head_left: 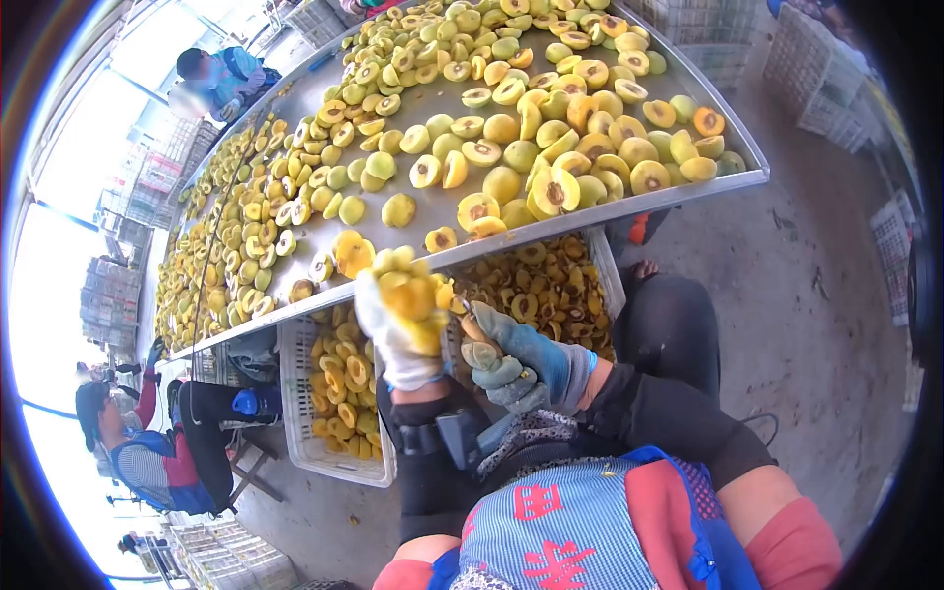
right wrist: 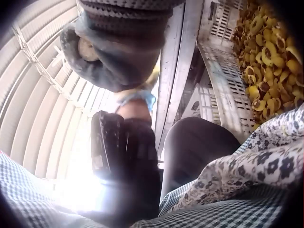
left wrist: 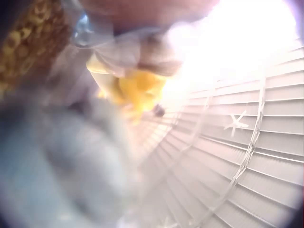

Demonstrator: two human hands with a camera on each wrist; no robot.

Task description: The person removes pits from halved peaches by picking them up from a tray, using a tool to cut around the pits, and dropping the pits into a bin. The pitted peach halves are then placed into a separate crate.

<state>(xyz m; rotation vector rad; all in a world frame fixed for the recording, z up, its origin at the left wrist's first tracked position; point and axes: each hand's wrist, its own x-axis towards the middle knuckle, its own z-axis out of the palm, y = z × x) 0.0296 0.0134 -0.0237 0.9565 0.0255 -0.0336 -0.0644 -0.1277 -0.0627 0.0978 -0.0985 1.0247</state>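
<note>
In the head view the left hand, in a white and yellow-stained glove, holds yellow fruit just off the table's front edge. Beside it the right hand, in a blue-grey glove, has its fingers curled round a wooden-handled tool, whose tip is close to the fruit. The right wrist view shows the right glove gripping the round handle end. The left wrist view is blurred, with yellow fruit at the left hand's fingers.
A metal table bears many halved fruits. Below it stand white crates of cut pieces, one by each side of the hands. Two other people sit or stand at the left, near stacked crates. The person's knees are below the hands.
</note>
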